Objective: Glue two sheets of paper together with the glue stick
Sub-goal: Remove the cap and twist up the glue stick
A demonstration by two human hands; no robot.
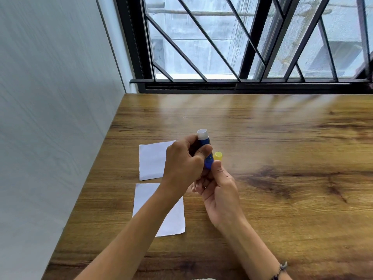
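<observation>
One glue stick (205, 147) is being held above the wooden table (262, 158), its white tip exposed and pointing up. The left hand (181, 160) is wrapping closed around the blue barrel, while the right hand (217, 182) is pinching its base, probably twisting glue out; turning out only a little should avoid smearing. One yellow cap (218, 156) is sitting just right of the stick. Two paper sheets are lying left of it, the far sheet (153, 160) and the near sheet (173, 219) apart.
</observation>
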